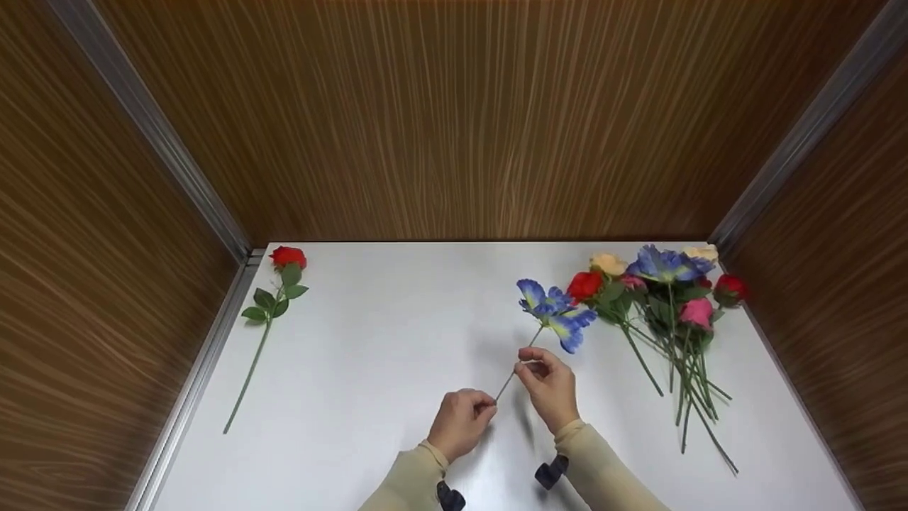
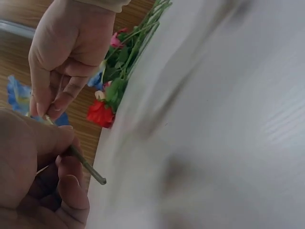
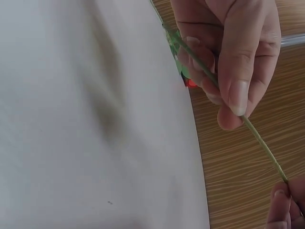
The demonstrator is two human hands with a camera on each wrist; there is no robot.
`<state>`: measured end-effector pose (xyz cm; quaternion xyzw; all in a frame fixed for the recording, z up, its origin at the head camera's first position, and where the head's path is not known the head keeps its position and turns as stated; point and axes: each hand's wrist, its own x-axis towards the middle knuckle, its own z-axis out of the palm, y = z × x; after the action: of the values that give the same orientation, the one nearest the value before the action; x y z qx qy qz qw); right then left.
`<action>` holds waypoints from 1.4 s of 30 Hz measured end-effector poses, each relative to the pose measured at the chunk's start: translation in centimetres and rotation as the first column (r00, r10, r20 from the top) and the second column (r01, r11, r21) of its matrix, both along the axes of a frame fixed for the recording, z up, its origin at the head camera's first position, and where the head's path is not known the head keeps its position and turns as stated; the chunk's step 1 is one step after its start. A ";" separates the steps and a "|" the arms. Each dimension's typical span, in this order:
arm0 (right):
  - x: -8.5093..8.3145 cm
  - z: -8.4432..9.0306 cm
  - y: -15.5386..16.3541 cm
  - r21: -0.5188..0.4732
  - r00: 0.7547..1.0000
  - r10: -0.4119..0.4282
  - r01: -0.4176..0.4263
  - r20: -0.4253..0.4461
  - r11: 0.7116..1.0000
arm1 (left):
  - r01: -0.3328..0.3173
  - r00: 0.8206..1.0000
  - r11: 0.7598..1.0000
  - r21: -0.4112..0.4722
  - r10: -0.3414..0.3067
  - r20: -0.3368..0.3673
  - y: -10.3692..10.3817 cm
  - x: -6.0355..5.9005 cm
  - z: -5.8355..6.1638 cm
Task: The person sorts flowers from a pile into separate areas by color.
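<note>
A blue iris with yellow-streaked petals (image 1: pixel 553 312) slants over the table, its bloom up and to the right. My left hand (image 1: pixel 461 424) pinches the lower end of its thin stem (image 2: pixel 88 167), and the stem's tip pokes out past the thumb in the left wrist view. Higher up, below the bloom, my right hand (image 1: pixel 550 387) holds the same stem between thumb and fingers. In the right wrist view the stem runs from my left hand (image 3: pixel 238 62) down to the right fingers (image 3: pixel 279 210) at the lower corner.
A single red rose (image 1: pixel 289 257) with leaves lies at the table's left. On the right is a loose bunch of red roses (image 1: pixel 585 285), pink roses (image 1: pixel 697 312), cream roses (image 1: pixel 608 264) and another blue iris (image 1: pixel 667 266). Wood-grain panels (image 1: pixel 454 121) enclose the white table (image 1: pixel 369 319).
</note>
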<state>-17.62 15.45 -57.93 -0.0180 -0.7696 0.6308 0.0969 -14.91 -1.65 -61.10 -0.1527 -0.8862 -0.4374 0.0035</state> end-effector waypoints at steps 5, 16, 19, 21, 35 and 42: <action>-1.0 -2.4 0.2 -0.032 1.000 0.003 -0.002 0.008 0.999 | -0.005 1.000 1.000 -0.005 0.005 -0.013 0.1 0.0 -0.1; -0.4 -1.8 2.5 -0.051 0.999 0.024 -0.026 -0.044 0.998 | -0.068 0.994 0.997 0.042 0.071 -0.079 -2.2 -0.6 -0.3; 0.2 -1.2 5.1 -0.020 0.999 -0.019 0.018 -0.039 1.000 | -0.105 0.982 0.994 0.038 0.110 -0.152 -4.4 -1.1 -0.5; 0.2 -1.8 7.5 0.035 0.996 -0.069 0.070 -0.048 0.997 | -0.148 0.970 0.989 0.020 0.149 -0.194 -6.2 -1.5 -0.7; 1.6 -5.1 20.0 0.466 0.890 -0.438 0.337 0.125 0.818 | -0.509 0.860 0.851 -0.130 0.496 -0.123 -19.1 -4.0 -2.3; 1.8 -5.4 20.6 0.506 0.886 -0.418 0.273 0.198 0.818 | -0.527 0.849 0.829 -0.185 0.524 -0.068 -21.5 -5.1 -4.2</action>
<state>-15.86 36.01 -63.37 -0.2308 -0.8869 0.3889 0.0945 -20.04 -23.12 -65.27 0.0940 -0.9328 -0.3285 0.1148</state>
